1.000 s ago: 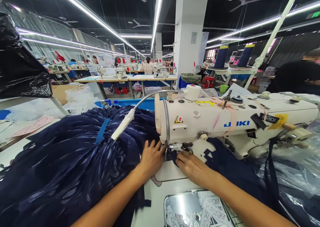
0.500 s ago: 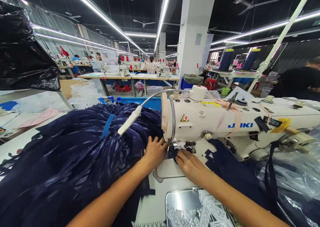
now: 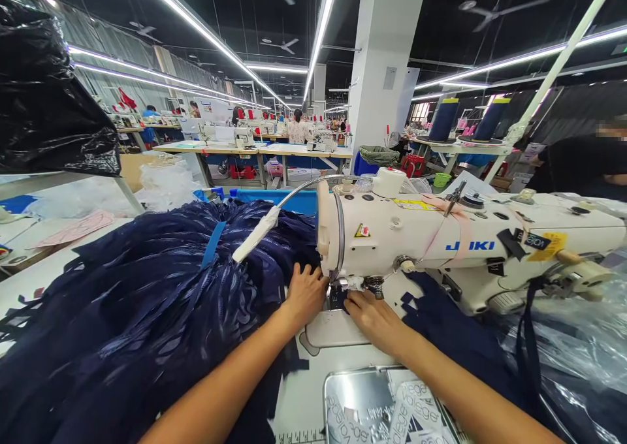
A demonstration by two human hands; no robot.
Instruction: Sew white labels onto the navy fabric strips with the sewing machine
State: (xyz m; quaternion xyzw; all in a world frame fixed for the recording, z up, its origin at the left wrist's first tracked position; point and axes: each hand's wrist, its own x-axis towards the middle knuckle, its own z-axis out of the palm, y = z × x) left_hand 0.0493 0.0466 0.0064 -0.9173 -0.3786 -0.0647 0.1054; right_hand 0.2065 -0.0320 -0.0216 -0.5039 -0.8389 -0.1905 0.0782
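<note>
A white sewing machine (image 3: pixel 441 238) stands on the table in front of me. A large heap of dark navy fabric (image 3: pixel 137 313) fills the left half of the table and runs under the needle. My left hand (image 3: pixel 304 294) lies flat on the fabric just left of the presser foot, fingers stretched toward it. My right hand (image 3: pixel 373 317) rests on the fabric at the right of the needle, fingers together and pressing the cloth down. The fingertips of both hands are partly hidden under the machine head.
A metal tray (image 3: pixel 377 405) with white printed labels sits at the near edge. A gooseneck lamp (image 3: pixel 257 234) arches over the fabric. Clear plastic bags (image 3: pixel 582 346) lie at right, a black bag (image 3: pixel 44 98) at upper left. Another person (image 3: pixel 582 157) sits at far right; rows of workstations stand behind.
Both hands have crept slightly forward toward the needle with the fabric. The view has shifted a little to the left and down.
</note>
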